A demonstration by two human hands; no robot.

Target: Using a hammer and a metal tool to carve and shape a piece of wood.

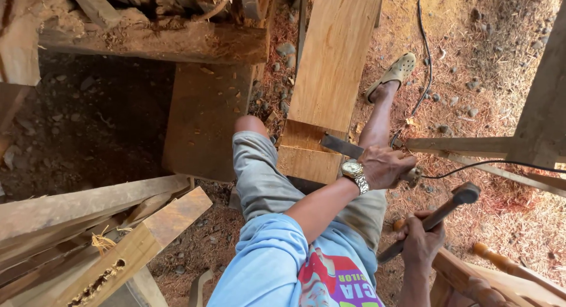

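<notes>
Two hands work one tool line: the left hand [384, 165], fingers clamped on the chisel [344, 146], holds its blade against the notch in the plank [330, 65] — the right hand [420, 243], fingers wrapped around the hammer [436, 215], sits nearer the body, hammer head raised just behind the chisel's handle end.

Your left hand [386, 165], with a wristwatch [354, 170] on the wrist, grips a chisel [343, 145] whose blade lies on the notched end of a wooden plank [333, 59]. Your right hand [420, 241] holds a hammer [436, 215] raised just beside it, apart from the chisel. A black cable [495, 162] runs near the left hand, perhaps passing behind it.
</notes>
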